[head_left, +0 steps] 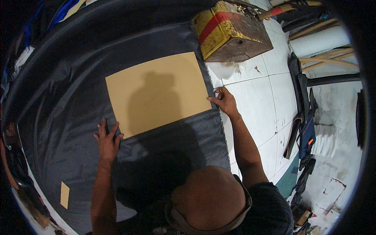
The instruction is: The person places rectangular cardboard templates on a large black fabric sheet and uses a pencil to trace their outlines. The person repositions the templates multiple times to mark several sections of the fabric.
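Note:
A large tan rectangular sheet of card (156, 98) lies flat on dark fabric (70, 113) that spreads over much of the floor. My left hand (107, 140) rests on the fabric with its fingers spread, the thumb side at the card's near left corner. At the card's right edge, my right hand (226, 102) has its fingers curled and its thumb tip at the edge. Something small and pale shows between those fingers, too small to name. A shadow falls across the middle of the card.
A worn yellow and brown block with a red band (235, 37) stands on the fabric's far right edge. White floor tiles (254, 105) run along the right. A small tan card piece (64, 195) lies at the near left. Rolls and poles (321, 41) lie at the far right.

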A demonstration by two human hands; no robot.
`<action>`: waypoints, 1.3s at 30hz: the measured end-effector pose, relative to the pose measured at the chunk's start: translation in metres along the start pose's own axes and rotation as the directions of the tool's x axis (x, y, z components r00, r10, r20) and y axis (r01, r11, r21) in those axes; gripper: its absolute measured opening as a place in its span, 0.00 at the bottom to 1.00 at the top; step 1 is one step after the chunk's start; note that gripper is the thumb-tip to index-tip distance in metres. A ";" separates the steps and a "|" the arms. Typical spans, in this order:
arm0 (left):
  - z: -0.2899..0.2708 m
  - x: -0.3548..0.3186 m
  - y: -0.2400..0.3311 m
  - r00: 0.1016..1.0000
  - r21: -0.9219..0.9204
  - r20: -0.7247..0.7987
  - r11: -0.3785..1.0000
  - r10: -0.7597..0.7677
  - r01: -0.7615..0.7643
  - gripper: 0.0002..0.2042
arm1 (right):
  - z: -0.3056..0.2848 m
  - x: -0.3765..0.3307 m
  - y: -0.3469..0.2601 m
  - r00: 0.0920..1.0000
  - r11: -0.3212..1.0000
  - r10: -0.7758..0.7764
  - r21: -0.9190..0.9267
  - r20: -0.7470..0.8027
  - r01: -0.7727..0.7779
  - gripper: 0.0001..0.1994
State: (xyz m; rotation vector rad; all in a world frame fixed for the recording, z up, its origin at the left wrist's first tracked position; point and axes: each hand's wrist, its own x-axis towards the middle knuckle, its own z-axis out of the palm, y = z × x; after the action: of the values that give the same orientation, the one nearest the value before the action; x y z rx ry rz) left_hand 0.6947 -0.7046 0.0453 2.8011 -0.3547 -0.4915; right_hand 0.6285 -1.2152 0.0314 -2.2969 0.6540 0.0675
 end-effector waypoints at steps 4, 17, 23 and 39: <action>-0.002 0.000 0.003 1.000 0.028 0.014 1.000 0.008 -0.009 0.27 | 0.001 0.001 0.005 1.000 1.000 0.010 0.022 -0.001 -0.010 0.28; -0.007 -0.003 0.004 0.999 0.005 0.030 1.000 -0.027 0.027 0.26 | 0.003 -0.002 -0.003 1.000 0.999 -0.011 0.047 -0.005 0.011 0.25; -0.005 -0.004 0.018 0.980 -0.134 -0.185 0.986 0.070 -0.096 0.25 | 0.002 -0.001 0.004 0.994 0.994 -0.098 -0.062 -0.040 0.095 0.26; 0.065 -0.033 0.128 0.974 -0.052 -0.045 0.974 0.220 -0.223 0.33 | 0.014 0.005 0.023 0.996 0.993 -0.088 0.082 -0.011 0.089 0.24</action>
State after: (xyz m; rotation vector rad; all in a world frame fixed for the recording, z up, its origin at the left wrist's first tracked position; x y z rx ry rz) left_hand 0.6163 -0.8286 0.0352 2.6695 -0.6263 -0.3883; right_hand 0.6241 -1.2218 0.0059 -2.2444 0.5483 -0.0097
